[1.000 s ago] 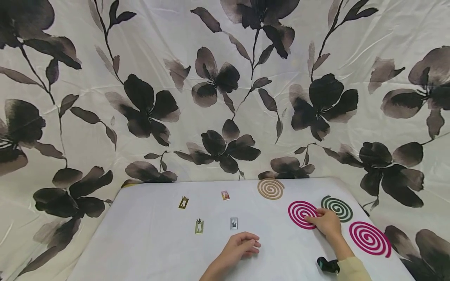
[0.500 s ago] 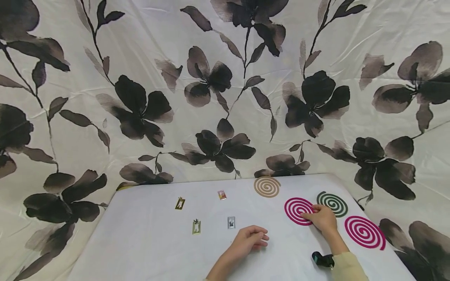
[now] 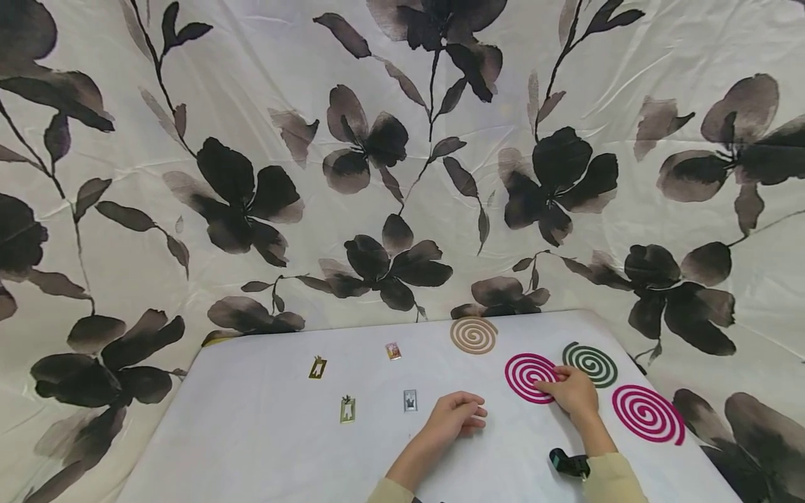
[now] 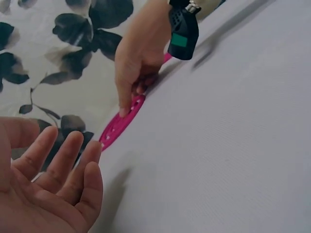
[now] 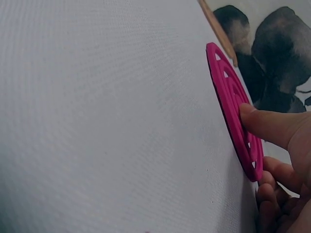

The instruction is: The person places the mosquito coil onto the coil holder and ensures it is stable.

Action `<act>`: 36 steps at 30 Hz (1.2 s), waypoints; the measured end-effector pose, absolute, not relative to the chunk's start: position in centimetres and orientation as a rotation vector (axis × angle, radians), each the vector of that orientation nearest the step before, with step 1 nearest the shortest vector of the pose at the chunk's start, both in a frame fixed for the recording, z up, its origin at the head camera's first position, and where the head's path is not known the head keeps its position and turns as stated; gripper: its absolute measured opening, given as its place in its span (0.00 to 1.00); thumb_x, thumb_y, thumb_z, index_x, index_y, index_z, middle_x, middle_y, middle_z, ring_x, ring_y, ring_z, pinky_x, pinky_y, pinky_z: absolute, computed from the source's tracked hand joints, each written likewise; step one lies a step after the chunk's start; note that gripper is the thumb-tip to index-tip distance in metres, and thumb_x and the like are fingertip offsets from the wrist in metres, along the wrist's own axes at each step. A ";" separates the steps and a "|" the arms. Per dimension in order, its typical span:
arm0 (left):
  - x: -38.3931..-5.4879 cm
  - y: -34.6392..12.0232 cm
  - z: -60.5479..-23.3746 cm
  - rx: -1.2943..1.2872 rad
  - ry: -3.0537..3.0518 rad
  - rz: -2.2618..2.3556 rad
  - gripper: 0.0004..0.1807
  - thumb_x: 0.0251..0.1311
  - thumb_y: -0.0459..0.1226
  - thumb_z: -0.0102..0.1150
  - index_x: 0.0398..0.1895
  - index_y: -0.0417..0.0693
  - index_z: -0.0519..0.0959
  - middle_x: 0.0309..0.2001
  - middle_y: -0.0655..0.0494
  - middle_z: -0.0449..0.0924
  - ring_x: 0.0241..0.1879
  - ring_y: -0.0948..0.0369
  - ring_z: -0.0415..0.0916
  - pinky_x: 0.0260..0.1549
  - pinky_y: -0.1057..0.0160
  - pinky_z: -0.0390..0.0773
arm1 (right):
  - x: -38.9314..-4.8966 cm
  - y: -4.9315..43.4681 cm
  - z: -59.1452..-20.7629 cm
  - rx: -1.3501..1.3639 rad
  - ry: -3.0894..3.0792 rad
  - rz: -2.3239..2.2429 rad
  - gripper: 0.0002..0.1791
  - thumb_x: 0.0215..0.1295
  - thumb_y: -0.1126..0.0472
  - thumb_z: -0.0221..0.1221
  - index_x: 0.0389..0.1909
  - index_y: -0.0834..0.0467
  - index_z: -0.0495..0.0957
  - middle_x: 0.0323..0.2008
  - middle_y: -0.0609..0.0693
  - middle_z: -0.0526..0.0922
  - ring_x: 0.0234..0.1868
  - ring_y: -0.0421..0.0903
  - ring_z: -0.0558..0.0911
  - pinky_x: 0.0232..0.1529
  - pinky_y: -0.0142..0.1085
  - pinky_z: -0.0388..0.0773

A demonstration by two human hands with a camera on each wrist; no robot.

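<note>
My right hand is at a pink mosquito coil on the right half of the white table. Its thumb lies on top of the coil, near the middle, and the fingers pinch it at the right edge. My left hand hovers to the left, palm inward, fingers loosely bent and holding nothing. In the left wrist view, the left fingers overlap the near end of the pink coil. Just beyond the right hand lies a green coil, partly covered by it.
A second pink coil lies near the right edge, a tan coil at the back. Small metal plates lie left: a gold one, a pale gold one, a silver one, a reddish one. The right wrist carries a black device.
My left hand has moved right and slightly forward over the table. My right hand keeps its pinch on the pink coil. The head view has shifted a little.
</note>
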State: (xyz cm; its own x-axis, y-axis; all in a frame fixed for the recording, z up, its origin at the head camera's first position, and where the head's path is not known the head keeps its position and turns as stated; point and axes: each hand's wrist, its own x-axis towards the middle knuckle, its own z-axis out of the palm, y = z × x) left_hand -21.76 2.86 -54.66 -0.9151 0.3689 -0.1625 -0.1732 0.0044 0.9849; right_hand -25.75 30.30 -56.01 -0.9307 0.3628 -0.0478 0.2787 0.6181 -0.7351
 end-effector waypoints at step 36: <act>-28.3 7.4 -53.1 0.051 2.013 1.830 0.14 0.67 0.34 0.53 0.53 0.38 0.76 0.36 0.52 0.81 0.30 0.61 0.81 0.31 0.64 0.82 | -26.0 29.7 -55.9 -0.619 -2.699 1.270 0.35 0.51 0.54 0.73 0.55 0.69 0.73 0.50 0.68 0.77 0.50 0.64 0.74 0.47 0.56 0.71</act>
